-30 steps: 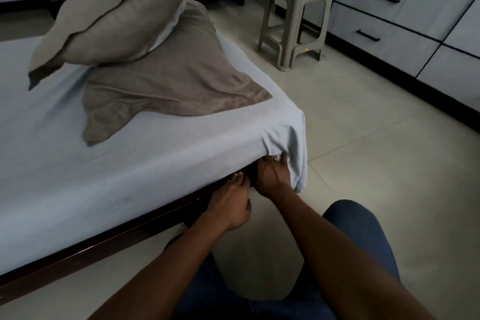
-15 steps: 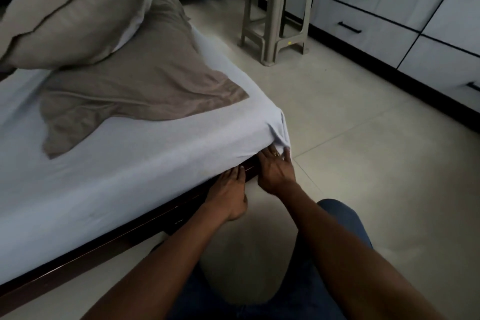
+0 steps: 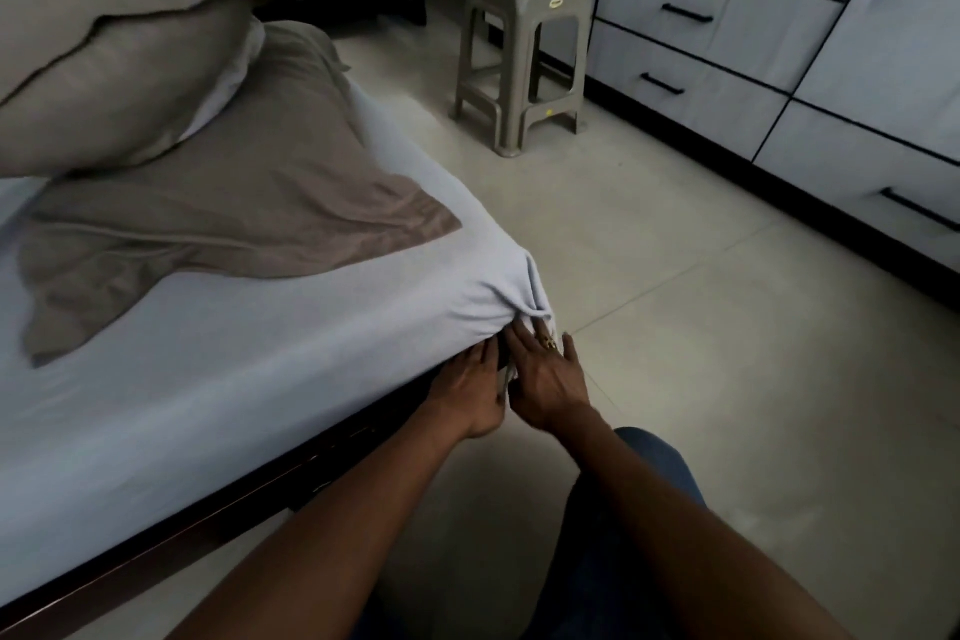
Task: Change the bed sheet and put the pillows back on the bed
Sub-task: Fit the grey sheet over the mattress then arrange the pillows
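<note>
Reaches both bare arms to the near corner of the bed. Lays the left hand (image 3: 470,395) against the lower edge of the pale blue-grey fabric bed sheet (image 3: 234,405), fingers straight and together, grasping nothing, tips lost in the dark gap under the mattress. Sets the right hand (image 3: 550,387) just beside it, fingers straight and spread, released rather than clenched, tips touching the gathered folds of the sheet corner directly above them. Wears a small gold ring (image 3: 548,342) on one right finger. Leaves a narrow strip of pale cloth between the two hands; cannot tell whether either grips it.

Finds the sheet stretched smooth over the mattress up and left of the fingers, above the dark wooden bed frame (image 3: 234,509). Finds, farther up and left of the fingers on the sheet, a flat taupe pillow (image 3: 234,203), rumpled, with a plump taupe pillow (image 3: 119,62) leaning on top of it. Sees, well beyond the fingers, a grey-brown plastic stool (image 3: 524,52) on the pale tiled floor (image 3: 727,327), near white drawer fronts (image 3: 753,31) with black handles.
</note>
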### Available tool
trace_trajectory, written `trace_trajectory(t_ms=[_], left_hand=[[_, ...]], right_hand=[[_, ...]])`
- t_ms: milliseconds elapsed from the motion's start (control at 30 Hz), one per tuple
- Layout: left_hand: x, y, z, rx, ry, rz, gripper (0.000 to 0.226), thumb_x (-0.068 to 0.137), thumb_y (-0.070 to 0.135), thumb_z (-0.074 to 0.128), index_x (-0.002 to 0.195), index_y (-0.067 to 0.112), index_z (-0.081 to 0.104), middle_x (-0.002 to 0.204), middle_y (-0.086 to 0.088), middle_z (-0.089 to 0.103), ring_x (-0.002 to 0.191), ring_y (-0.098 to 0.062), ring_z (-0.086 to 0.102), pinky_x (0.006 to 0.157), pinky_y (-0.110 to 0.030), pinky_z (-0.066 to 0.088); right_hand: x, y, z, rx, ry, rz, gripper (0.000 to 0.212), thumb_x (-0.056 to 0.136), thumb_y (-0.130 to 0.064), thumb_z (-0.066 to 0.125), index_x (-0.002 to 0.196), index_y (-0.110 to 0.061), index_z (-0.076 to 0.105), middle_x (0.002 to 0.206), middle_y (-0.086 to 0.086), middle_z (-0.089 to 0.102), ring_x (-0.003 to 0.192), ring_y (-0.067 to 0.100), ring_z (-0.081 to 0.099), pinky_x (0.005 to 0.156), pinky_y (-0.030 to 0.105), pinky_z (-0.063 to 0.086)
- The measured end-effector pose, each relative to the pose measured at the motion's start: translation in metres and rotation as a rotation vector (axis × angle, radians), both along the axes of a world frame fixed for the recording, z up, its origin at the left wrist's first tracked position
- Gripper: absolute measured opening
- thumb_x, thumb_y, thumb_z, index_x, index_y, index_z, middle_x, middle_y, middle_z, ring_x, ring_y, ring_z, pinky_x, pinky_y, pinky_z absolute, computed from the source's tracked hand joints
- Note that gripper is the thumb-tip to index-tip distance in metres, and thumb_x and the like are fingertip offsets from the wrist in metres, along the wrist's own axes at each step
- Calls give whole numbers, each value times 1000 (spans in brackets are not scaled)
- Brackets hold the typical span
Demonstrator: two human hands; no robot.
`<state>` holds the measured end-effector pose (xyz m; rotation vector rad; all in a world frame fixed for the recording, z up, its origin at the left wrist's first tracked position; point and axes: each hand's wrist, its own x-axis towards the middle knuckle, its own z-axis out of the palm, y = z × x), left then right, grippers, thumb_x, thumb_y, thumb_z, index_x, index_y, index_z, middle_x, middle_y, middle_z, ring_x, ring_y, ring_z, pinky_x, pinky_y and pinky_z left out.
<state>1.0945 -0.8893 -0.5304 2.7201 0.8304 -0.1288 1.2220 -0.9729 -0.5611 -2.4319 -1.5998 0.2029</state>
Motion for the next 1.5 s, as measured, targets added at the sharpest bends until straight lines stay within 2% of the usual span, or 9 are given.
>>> trace_trajectory(t_ms=[200,367,533,700,833,933,1033,1167,1500], left_hand=[[-12,-3,10,-83,4,-38,78,94,20,53,160,6,12,168,-13,8,155,-25,7,125,-36,15],[-15,-15,12,-60,1,-90,74,95,21,52,160,13,18,167,-13,13,154,-28,12,124,-40,20],[-17,-4,64,-140,-460,-156,44,88,19,48,126,24,69,118,-2,73,106,-19,68,91,-33,54],[-4,55,148,69,-877,89,32,85,22,49,103,19,76,99,3,78,88,-17,73,84,-33,57],[9,133,163,276,-361,278,49,94,29,53,140,12,54,140,-17,58,136,-36,47,115,-44,34],[15,163,140,485,-62,293,66,94,46,27,148,12,45,160,-19,33,153,-37,15,124,-51,0],[21,180,115,560,-46,293,74,92,44,7,155,15,35,164,-8,29,155,-30,7,124,-52,-7],[26,190,96,574,-52,270,69,97,41,12,157,14,33,163,-8,31,155,-31,12,124,-53,-3],[42,188,99,473,14,291,66,103,36,26,162,12,6,169,-13,0,155,-34,-6,123,-59,3]], right_hand=[[37,54,11,-103,133,12,67,91,-39,58,153,-29,35,167,-5,19,156,22,9,121,55,18],[34,11,0,65,224,56,80,69,-14,58,147,-28,43,151,0,48,127,29,52,95,43,49],[68,7,33,310,289,-130,42,64,-24,48,92,-30,80,91,-1,78,85,23,73,70,34,57],[88,49,108,490,312,-325,25,77,-15,59,83,-29,78,86,-9,77,86,16,71,77,30,57],[68,119,157,433,334,-110,29,94,-23,61,121,-23,71,124,2,72,116,24,65,98,33,50],[37,172,157,198,322,160,57,102,-31,48,156,-16,36,161,13,36,148,29,35,120,35,27],[25,199,143,115,83,215,65,100,-52,26,161,-29,23,169,3,15,155,31,15,121,51,28],[29,200,122,232,-44,162,64,99,-49,20,158,-27,31,168,2,20,153,30,22,108,54,41],[32,200,130,106,213,108,61,106,-43,26,163,-30,9,171,-2,-8,157,27,-11,125,57,9]])
